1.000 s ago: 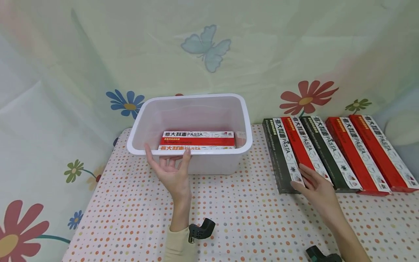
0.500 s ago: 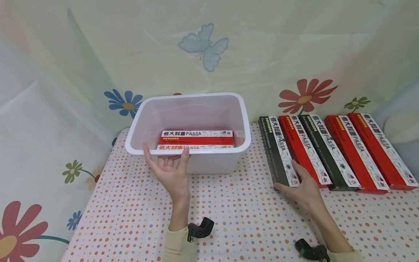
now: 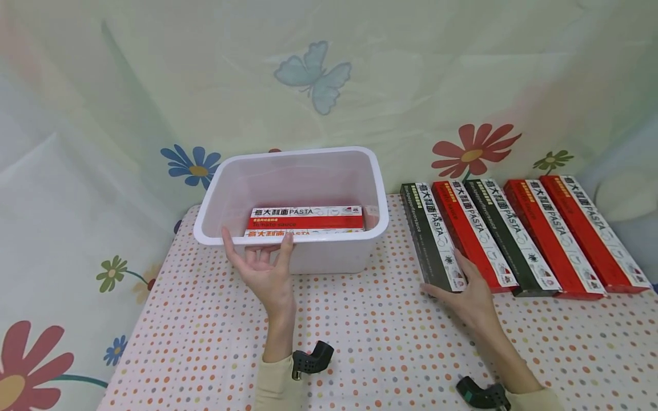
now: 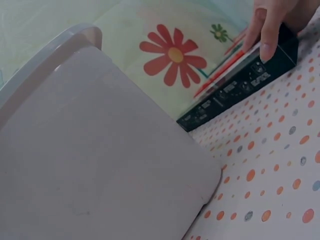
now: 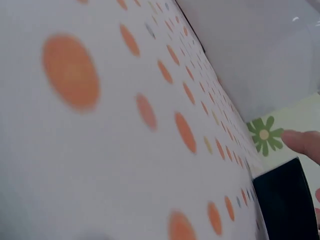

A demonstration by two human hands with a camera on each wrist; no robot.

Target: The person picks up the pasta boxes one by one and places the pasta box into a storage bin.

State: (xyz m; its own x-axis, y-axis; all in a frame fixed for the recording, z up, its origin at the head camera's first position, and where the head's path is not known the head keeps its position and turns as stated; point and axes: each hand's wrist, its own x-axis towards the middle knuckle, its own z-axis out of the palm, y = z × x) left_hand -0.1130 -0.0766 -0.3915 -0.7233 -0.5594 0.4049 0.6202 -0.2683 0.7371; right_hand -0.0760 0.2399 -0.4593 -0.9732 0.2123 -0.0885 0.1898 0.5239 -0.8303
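In the head view, a white plastic tub (image 3: pixel 334 240) stands left of centre with red-and-white pasta boxes (image 3: pixel 308 218) lying inside. My left hand (image 3: pixel 269 281) holds the tub's front rim, its middle fingers under the lip. Leftmost in a row on the right lies a black-and-white pasta box (image 3: pixel 428 251). My right hand (image 3: pixel 474 299) grips the near end of this box, thumb on the left side and fingers on the right. The left wrist view shows the thumb (image 4: pixel 268 42) against the box's dark side; in the right wrist view, most of the hand is out of frame.
Beside the gripped box lie red pasta boxes (image 3: pixel 470 234) and another black one (image 3: pixel 506 234), all slanting the same way. A dotted cloth (image 3: pixel 370 331) covers the table. Behind hangs a flowered backdrop (image 3: pixel 390 91). Black wrist cameras (image 3: pixel 313 359) sit on both wrists.
My right hand has moved left onto the near end of the leftmost black box, which has shifted slightly away from the red one beside it. The left hand keeps its place on the tub rim.
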